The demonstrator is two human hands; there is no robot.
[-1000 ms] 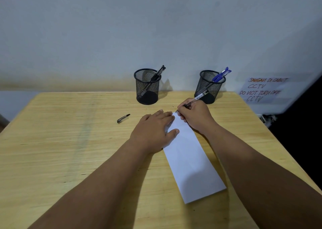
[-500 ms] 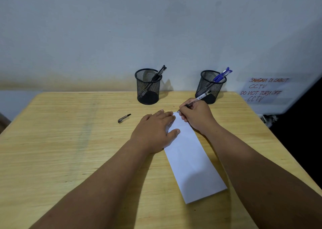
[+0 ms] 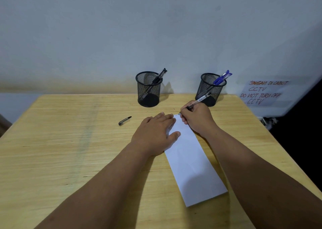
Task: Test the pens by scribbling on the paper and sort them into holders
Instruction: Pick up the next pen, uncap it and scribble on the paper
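A long white strip of paper (image 3: 191,162) lies on the wooden table (image 3: 69,150). My left hand (image 3: 156,133) lies flat on the paper's far left part, fingers straight. My right hand (image 3: 196,119) grips a clear pen (image 3: 202,99) with its tip at the paper's far edge. A black pen cap (image 3: 124,120) lies on the table to the left. Two black mesh holders stand by the wall: the left holder (image 3: 148,89) has black pens, the right holder (image 3: 211,89) has blue pens (image 3: 222,78).
A grey wall rises right behind the table. A paper note (image 3: 263,92) with handwritten orange words hangs on the wall at the right. The table's right edge drops into a dark gap.
The pen in my right hand has shifted slightly to the right along the paper's far edge. My left hand has stayed on the paper.
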